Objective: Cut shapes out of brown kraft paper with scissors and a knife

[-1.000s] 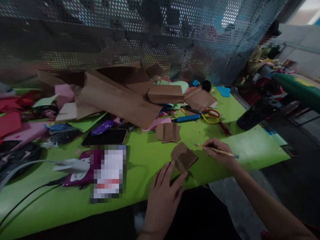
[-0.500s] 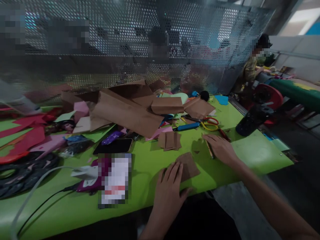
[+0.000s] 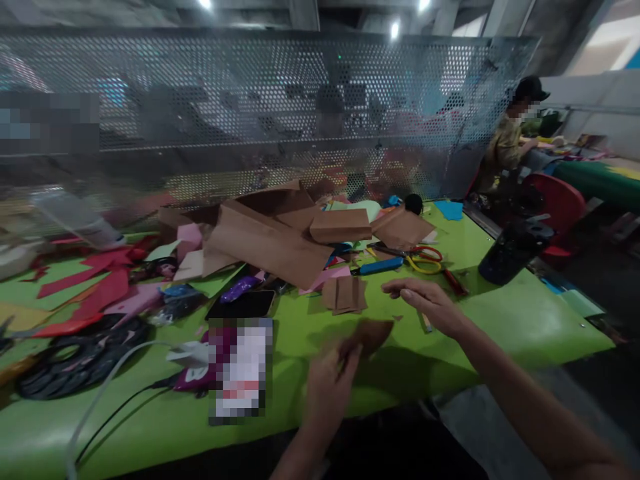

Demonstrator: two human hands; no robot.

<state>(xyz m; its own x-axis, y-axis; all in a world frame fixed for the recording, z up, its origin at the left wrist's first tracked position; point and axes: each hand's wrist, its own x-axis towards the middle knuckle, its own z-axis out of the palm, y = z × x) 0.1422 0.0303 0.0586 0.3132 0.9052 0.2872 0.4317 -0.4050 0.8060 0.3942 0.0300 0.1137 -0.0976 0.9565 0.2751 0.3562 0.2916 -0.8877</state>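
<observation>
My left hand point(image 3: 333, 373) is closed on a small piece of brown paper point(image 3: 373, 335), raised off the green tabletop and blurred by motion. To its right, my right hand point(image 3: 425, 303) holds nothing, fingers stretched out to the left and the thumb a little apart. Below that palm lies a pencil point(image 3: 427, 323), partly covered by the hand. A small stack of cut brown paper pieces point(image 3: 345, 295) rests just beyond the two hands. Behind it are a blue cutter point(image 3: 379, 266) and scissors with yellow and red handles point(image 3: 425, 261).
Large folded brown paper point(image 3: 270, 243) is heaped before a perforated metal screen point(image 3: 280, 87). At left are a phone point(image 3: 245, 373), a purple power strip point(image 3: 193, 377) with cables and red paper scraps point(image 3: 107, 293). A dark tumbler point(image 3: 515, 250) stands at right; a person sits beyond.
My left hand has picked the brown paper piece up from the table, where it lay flat. My right hand has come off the pencil and moved left.
</observation>
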